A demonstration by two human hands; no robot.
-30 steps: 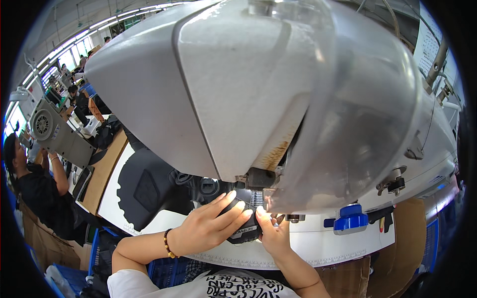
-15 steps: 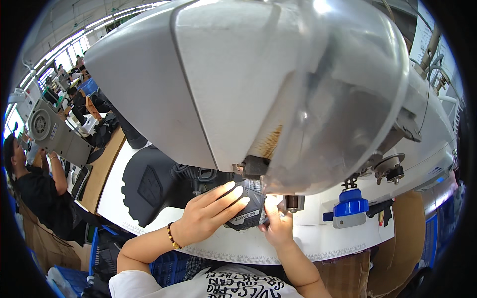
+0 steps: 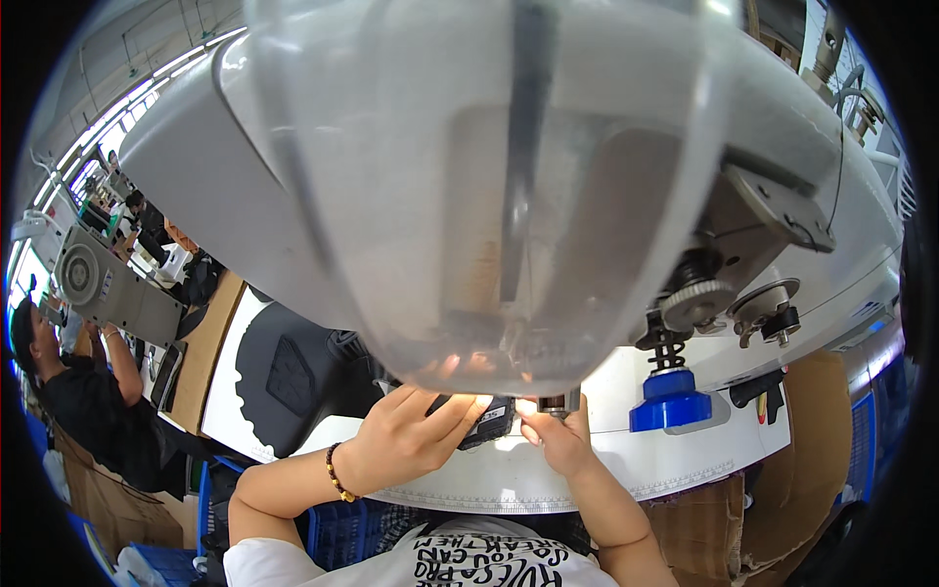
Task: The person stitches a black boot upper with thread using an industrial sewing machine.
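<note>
My left hand [image 3: 403, 445], a beaded bracelet at its wrist, holds a small stiff black piece with a pale printed label [image 3: 492, 423] under the sewing machine head [image 3: 469, 196]. Its fingertips show only dimly through the machine's clear guard [image 3: 489, 357]. Close to the black piece's right edge, my right hand [image 3: 559, 442] has its thumb and fingers drawn together beside a metal post [image 3: 556, 404]. Whatever they pinch is too small or hidden to make out. A larger black moulded part with a scalloped edge [image 3: 284, 377] lies on the white table at left.
A blue knob [image 3: 670, 403] under a spring hangs at the machine's right. The white tabletop [image 3: 636, 479] has a ruler scale along its near edge. Cardboard [image 3: 817, 460] stands at right, and blue crates [image 3: 337, 528] sit below. Another person [image 3: 93, 391] works at a machine far left.
My viewpoint has shifted, so the machine head and guard now cover more of the black piece and my left fingers. My right hand has shifted slightly right, away from the piece's edge.
</note>
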